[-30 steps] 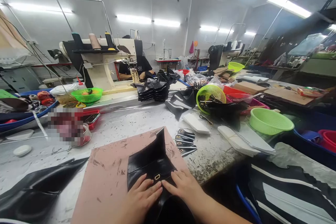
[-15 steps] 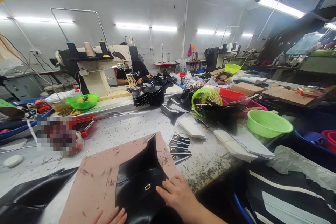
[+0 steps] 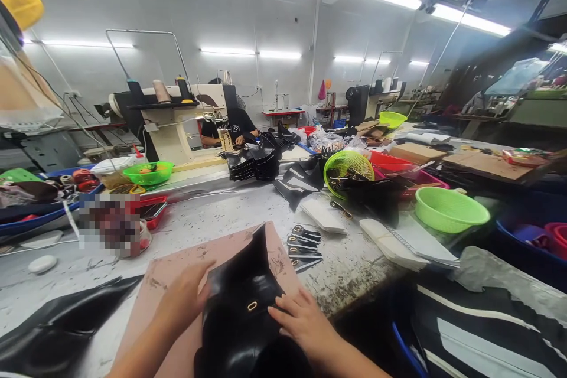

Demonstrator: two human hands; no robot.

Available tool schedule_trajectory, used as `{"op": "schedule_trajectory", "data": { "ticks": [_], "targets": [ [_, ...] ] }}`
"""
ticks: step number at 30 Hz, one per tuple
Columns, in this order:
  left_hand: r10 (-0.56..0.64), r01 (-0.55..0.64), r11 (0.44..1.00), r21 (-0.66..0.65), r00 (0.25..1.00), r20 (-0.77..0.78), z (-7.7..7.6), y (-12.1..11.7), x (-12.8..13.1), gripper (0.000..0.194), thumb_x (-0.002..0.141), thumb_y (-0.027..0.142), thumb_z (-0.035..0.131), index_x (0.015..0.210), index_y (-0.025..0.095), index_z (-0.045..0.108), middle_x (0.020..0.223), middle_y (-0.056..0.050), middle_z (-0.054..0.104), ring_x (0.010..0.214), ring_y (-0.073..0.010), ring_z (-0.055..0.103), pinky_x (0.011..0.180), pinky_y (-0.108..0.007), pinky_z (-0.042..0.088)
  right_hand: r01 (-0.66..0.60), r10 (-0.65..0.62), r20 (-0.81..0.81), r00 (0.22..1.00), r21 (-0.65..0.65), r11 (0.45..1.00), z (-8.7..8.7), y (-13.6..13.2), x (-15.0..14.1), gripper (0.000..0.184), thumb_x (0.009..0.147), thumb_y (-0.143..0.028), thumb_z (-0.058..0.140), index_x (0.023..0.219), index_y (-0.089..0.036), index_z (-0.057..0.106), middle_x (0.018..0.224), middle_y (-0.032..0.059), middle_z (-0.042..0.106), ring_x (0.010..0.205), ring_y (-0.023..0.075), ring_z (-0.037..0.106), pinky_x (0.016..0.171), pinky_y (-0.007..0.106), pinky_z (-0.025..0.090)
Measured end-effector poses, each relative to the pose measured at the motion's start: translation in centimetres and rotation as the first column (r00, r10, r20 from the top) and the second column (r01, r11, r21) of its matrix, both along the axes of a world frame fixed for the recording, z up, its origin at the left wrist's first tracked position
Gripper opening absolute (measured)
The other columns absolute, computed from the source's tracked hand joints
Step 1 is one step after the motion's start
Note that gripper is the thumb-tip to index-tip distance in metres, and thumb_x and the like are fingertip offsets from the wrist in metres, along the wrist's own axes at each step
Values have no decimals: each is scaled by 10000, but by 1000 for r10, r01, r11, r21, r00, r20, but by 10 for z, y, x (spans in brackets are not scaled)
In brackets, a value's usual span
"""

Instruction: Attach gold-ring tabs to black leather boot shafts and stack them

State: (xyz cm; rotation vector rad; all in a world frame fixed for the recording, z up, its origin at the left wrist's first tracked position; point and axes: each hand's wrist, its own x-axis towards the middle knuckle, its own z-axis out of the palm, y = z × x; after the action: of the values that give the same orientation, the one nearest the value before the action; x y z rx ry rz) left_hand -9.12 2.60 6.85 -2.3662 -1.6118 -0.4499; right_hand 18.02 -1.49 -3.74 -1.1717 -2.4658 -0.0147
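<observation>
A glossy black leather piece (image 3: 234, 331) with a small gold oval eyelet (image 3: 252, 306) lies on a pink board (image 3: 155, 301) in front of me. My left hand (image 3: 186, 292) is at its left edge, thumb and fingers closed about the upper left corner. On the right edge rests my right hand (image 3: 299, 316), fingers stretched out over the leather; its thumb is hidden. Beyond the board, several small black straps with gold eyelets (image 3: 305, 242) lie in a fanned row. Another black leather piece (image 3: 57, 325) is at the left.
A stack of black pieces (image 3: 252, 162) stands near a sewing machine (image 3: 172, 124), where another person (image 3: 234, 127) sits. White pads (image 3: 323, 215), a notebook (image 3: 425, 239), a yellow-green basket (image 3: 348, 171) and a green basket (image 3: 452, 209) are to the right. A red tray (image 3: 153, 212) is at left.
My left hand has moved up and forward from the bottom edge of view to the leather's upper left corner. The leather's left side is now bent. My right hand stays nearly in place.
</observation>
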Motion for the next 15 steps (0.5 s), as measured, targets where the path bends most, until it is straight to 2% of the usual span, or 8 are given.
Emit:
{"op": "schedule_trajectory", "data": {
  "ticks": [2, 4, 5, 8, 10, 12, 14, 15],
  "targets": [
    [-60, 60, 998, -18, 998, 21, 13, 20, 21, 343, 806, 246, 451, 1108, 117, 553, 1055, -114, 655, 926, -213, 636, 721, -278, 523, -29, 29, -1, 1000, -90, 996, 8, -8, 5, 389, 863, -358, 478, 1250, -330, 456, 1241, 8, 542, 1132, 182, 486, 1000, 414, 313],
    [-169, 179, 970, -164, 983, 75, 20, 32, 37, 319, 843, 237, 401, 1081, 101, 562, 959, -74, 687, 840, -179, 657, 670, -225, 514, -33, 29, -31, 999, -163, 986, 15, -15, 12, 415, 878, -339, 434, 1291, -311, 414, 1301, 31, 479, 1194, 193, 434, 1014, 445, 296],
    [-216, 238, 937, -256, 970, 112, 22, 36, 42, 308, 854, 224, 363, 1021, 104, 593, 886, -35, 699, 784, -160, 662, 642, -205, 505, -21, 11, -56, 998, -189, 982, 18, -17, 16, 427, 881, -329, 420, 1306, -296, 398, 1319, 46, 456, 1211, 197, 417, 1013, 457, 296],
    [-268, 328, 838, -435, 943, 195, 38, 48, 43, 346, 846, 207, 310, 852, 127, 647, 764, 53, 692, 703, -136, 650, 613, -188, 486, 116, -149, -139, 979, -218, 969, 23, -16, 35, 421, 893, -305, 367, 1306, -235, 409, 1343, 94, 414, 1225, 211, 401, 990, 483, 322],
    [-230, 303, 837, -456, 951, 209, 63, 57, 35, 304, 820, 239, 370, 876, 141, 653, 779, 55, 696, 711, -143, 642, 627, -190, 480, 246, -285, -179, 942, -209, 946, 26, -6, 53, 402, 889, -296, 348, 1263, -207, 464, 1318, 109, 446, 1207, 221, 425, 971, 498, 340],
    [-172, 242, 882, -405, 964, 201, 99, 62, 26, 280, 791, 302, 454, 916, 146, 650, 796, 30, 699, 716, -154, 631, 632, -194, 468, 382, -420, -175, 891, -214, 899, 32, 11, 72, 379, 873, -274, 362, 1214, -201, 512, 1266, 98, 508, 1168, 215, 467, 966, 482, 353],
    [-116, 135, 979, -154, 985, 124, 140, 58, 18, 317, 795, 377, 469, 918, 147, 648, 745, 43, 670, 678, -133, 595, 600, -186, 430, 493, -528, -135, 838, -229, 840, 40, 34, 89, 363, 862, -247, 377, 1183, -187, 537, 1222, 85, 550, 1140, 202, 492, 963, 432, 368],
    [-130, 129, 992, 17, 989, 72, 159, 51, 16, 359, 825, 401, 429, 926, 128, 639, 723, 46, 641, 663, -113, 568, 598, -178, 404, 538, -573, -113, 812, -235, 809, 45, 48, 96, 355, 864, -236, 377, 1171, -173, 544, 1211, 84, 558, 1133, 196, 496, 960, 401, 374]
  ]
}}
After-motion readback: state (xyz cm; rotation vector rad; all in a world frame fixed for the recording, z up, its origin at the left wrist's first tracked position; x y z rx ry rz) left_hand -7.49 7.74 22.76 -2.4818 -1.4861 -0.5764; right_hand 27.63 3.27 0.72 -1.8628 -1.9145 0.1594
